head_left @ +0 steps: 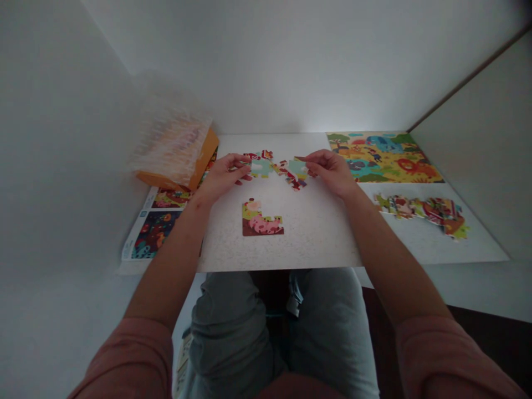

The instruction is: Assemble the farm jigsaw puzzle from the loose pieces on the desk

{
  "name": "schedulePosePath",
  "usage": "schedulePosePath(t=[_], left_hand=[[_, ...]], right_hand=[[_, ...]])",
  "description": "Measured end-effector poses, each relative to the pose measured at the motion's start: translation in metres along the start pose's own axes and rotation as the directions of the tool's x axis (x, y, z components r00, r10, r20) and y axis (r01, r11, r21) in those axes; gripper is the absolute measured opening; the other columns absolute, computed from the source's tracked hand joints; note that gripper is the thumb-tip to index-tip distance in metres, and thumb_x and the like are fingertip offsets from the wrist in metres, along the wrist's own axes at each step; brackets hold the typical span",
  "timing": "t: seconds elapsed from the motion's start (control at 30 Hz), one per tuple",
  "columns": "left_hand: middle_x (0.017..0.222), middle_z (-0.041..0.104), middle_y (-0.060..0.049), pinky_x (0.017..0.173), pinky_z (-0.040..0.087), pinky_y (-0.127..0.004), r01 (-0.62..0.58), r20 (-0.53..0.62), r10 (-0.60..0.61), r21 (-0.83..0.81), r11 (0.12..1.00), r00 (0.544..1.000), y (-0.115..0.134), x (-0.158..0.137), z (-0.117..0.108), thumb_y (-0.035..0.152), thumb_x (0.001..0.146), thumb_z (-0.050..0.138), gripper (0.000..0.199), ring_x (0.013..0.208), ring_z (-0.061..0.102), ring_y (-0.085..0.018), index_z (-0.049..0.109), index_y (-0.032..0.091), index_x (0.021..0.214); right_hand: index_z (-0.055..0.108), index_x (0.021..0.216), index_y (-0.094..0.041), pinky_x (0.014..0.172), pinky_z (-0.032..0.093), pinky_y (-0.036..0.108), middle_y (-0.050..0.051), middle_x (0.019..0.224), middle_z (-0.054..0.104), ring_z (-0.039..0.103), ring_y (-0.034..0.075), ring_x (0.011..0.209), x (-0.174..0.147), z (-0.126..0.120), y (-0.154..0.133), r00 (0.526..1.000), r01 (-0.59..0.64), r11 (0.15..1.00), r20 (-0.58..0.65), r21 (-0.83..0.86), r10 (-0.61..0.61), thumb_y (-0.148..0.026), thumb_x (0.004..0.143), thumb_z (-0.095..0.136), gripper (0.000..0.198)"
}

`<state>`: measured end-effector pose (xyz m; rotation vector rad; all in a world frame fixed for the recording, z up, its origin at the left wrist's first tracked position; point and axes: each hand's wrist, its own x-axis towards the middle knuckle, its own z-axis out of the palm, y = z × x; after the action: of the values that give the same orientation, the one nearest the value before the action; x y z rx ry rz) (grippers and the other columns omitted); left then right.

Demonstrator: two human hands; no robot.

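Note:
My left hand pinches a pale blue jigsaw piece by its left edge. Between finger and thumb, my right hand grips another pale blue jigsaw piece with a yellowish corner. Several loose jigsaw pieces in red, white and yellow lie close around both held pieces, some partly covered by them. Nearer to me on the white table rests a joined corner of puzzle with a pink caterpillar-like shape and green and brown parts. Neither hand touches it.
At the back right lies a colourful animal picture. A heap of loose jigsaw pieces sits in front of it, beyond my right forearm. On the left, an orange box with bubble wrap stands on a printed puzzle box. Walls border the table.

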<state>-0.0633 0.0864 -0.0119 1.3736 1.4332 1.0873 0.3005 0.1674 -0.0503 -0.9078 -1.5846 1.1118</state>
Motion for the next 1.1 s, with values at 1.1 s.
schedulePosePath(t=[1.1], left_hand=[[0.107,0.086,-0.002,0.076,0.063,-0.027,-0.003,0.059,0.002,0.019,1.000,0.998,0.007,-0.004,0.009,0.030,0.105,0.098,0.032,0.089,0.089,-0.019,0.084,0.025,0.133]], right_hand=[[0.083,0.093,-0.033,0.070,0.063,0.037,0.000,0.088,0.084,0.070,0.022,0.079,-0.001,0.005,-0.010,0.998,-0.070,0.997,0.008,-0.028,0.070,-0.070,0.073,0.120,0.056]])
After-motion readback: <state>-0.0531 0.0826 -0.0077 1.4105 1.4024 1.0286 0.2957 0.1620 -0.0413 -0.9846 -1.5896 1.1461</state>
